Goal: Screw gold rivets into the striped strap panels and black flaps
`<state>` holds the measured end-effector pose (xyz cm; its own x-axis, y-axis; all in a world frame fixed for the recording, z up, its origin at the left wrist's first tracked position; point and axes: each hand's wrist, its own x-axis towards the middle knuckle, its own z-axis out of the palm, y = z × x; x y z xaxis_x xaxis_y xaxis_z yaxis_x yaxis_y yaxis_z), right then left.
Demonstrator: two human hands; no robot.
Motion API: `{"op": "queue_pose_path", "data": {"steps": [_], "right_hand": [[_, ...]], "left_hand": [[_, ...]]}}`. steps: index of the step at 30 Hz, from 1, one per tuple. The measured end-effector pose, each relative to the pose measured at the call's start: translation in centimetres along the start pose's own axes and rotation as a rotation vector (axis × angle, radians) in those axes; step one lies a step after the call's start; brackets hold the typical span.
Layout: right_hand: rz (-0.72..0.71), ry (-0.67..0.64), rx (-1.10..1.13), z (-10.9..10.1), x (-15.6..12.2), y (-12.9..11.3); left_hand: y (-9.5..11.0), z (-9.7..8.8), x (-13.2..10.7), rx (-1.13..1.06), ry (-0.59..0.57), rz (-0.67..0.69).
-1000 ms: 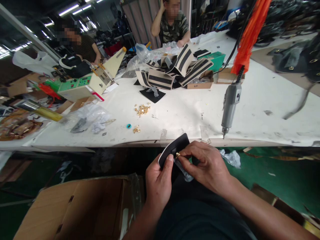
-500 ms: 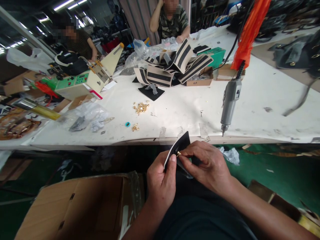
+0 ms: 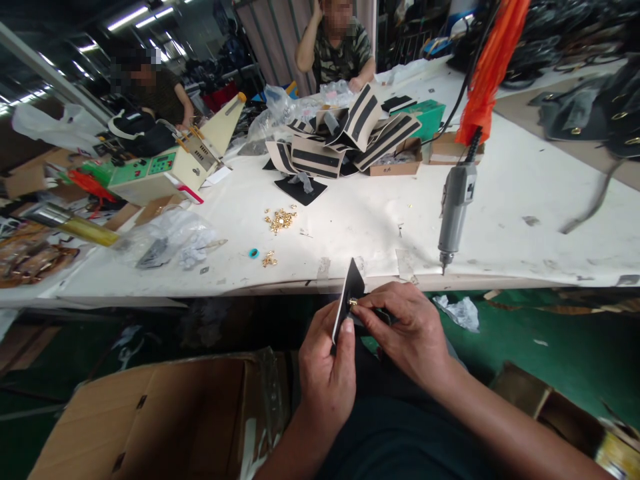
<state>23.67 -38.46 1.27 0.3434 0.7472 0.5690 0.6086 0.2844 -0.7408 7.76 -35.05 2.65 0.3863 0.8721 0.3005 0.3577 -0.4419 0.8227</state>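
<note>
My left hand (image 3: pixel 327 363) grips a small black leather piece (image 3: pixel 350 287) with a pale edge, held upright just below the table's front edge. My right hand (image 3: pixel 407 327) pinches a tiny gold metal fitting (image 3: pixel 353 303) against the piece's face. Both hands are over my lap. On the white table (image 3: pixel 370 220) lie a heap of gold fittings (image 3: pixel 280 220) and a smaller cluster (image 3: pixel 270 259) beside a small teal ring (image 3: pixel 254 253).
A grey electric screwdriver (image 3: pixel 454 210) hangs on a cord with its tip at the table. Striped beige-and-black pieces (image 3: pixel 345 140) pile up farther back, beside a green-topped machine (image 3: pixel 160 170). Two people sit across the table. An open cardboard box (image 3: pixel 160 413) stands at my lower left.
The black piece has turned from lying fairly flat to standing on edge, and both hands have shifted slightly up and right with it. The gold fitting stays pinched against it.
</note>
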Motion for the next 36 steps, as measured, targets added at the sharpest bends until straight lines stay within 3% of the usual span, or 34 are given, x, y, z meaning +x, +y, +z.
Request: {"op": "queue_pose_path", "data": {"steps": [6,12,16,24,26,30,32,36], "right_hand": [[-0.045,-0.065,-0.028,-0.2,-0.1,-0.3],[-0.036,-0.217,0.043,-1.0,0.0,-0.7],[-0.063,-0.267,0.034,-0.8,-0.2,-0.7],[0.051,-0.103,0.044,1.1,-0.3,0.7],[0.159,-0.132,0.157,0.9,0.3,0.9],[0.557,-0.27,0.484,0.1,1.5,1.9],[0.685,-0.316,0.594,-0.1,1.8,2.7],[0.811,-0.356,0.634,-0.5,2.5,4.3]], "left_hand": [[-0.6,0.2,-0.8,0.008,-0.013,0.009],[-0.9,-0.6,-1.1,-0.147,-0.127,0.004],[-0.8,-0.3,-1.1,-0.145,-0.084,-0.012],[-1.4,1.2,-1.8,-0.192,-0.042,-0.155],[-2.2,1.2,-0.9,-0.204,-0.02,-0.19],[-3.9,1.6,2.4,-0.214,0.025,-0.185],[-4.6,2.1,4.1,-0.359,0.001,-0.281],[-5.2,2.9,6.6,-0.675,-0.046,-0.505]]}}
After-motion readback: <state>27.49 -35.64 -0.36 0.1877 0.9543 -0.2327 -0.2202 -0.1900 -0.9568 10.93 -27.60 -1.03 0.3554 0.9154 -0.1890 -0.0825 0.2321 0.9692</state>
